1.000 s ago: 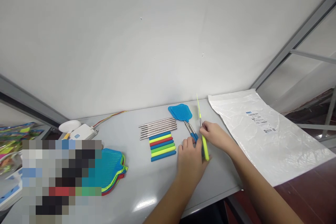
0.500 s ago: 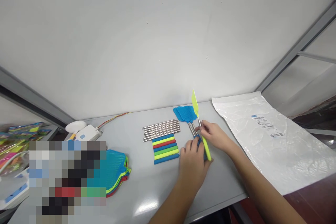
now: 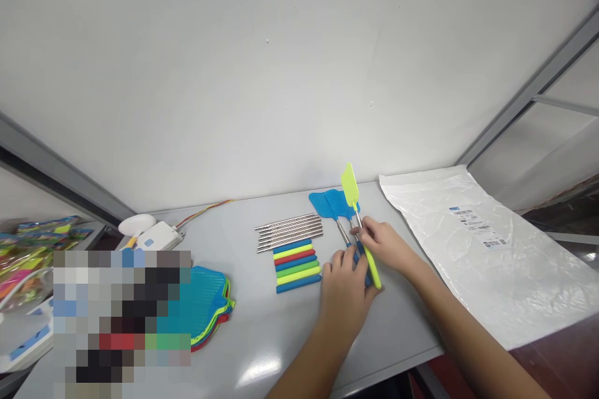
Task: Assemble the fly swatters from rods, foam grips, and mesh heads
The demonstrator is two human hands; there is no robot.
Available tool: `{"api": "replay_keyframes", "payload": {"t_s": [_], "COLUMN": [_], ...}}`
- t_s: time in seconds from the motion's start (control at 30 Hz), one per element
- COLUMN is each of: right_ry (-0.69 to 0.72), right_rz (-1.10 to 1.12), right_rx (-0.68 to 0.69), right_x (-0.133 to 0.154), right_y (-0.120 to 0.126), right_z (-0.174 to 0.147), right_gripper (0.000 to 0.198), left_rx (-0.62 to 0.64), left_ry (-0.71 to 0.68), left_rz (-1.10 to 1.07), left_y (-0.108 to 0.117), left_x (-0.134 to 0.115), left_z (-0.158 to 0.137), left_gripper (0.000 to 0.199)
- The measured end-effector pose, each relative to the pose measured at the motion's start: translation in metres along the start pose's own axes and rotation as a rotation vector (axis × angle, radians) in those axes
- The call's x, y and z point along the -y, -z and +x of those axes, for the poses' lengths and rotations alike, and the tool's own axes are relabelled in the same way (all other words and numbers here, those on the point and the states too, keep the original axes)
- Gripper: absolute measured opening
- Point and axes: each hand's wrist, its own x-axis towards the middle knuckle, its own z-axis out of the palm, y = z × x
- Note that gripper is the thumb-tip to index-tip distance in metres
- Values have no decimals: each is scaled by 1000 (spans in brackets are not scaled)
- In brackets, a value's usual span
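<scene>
From here I see the right hand (image 3: 381,242) with its fingers wrapped snugly round the shaft of a yellow fly swatter (image 3: 358,217), whose head points to eleven o'clock above the worktop (image 3: 290,343). The left hand (image 3: 344,280) curls over the blue fly swatters' (image 3: 321,204) grips. I'd keep those bunched and turn the yellow one gently. Against half a second ago, its head shows broader and the blue heads fan wider.

Looks like an assembly workshop: steel rods (image 3: 290,232), 7 coloured handles (image 3: 296,263) and swatter heads (image 3: 208,299) sorted on a bench (image 3: 262,324).
</scene>
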Motion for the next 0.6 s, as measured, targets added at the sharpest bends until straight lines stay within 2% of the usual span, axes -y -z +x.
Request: {"api": "replay_keyframes", "payload": {"t_s": [0.23,0.4,0.6], "right_ry": [-44,-53,-111], "right_rz": [-161,-273,-449], "right_rx": [-74,-118,-106], "right_x": [5,10,11], "right_y": [-3,2,5], "right_z": [0,5,15], "right_gripper": [15,20,21], "left_rx": [-28,-44,-21], "left_ry": [22,50,85], "left_rz": [-11,-114,-239], "left_y": [-5,-5,-1], "left_x": [0,3,10], "left_z": [0,-2,-10], "left_gripper": [66,81,86]}}
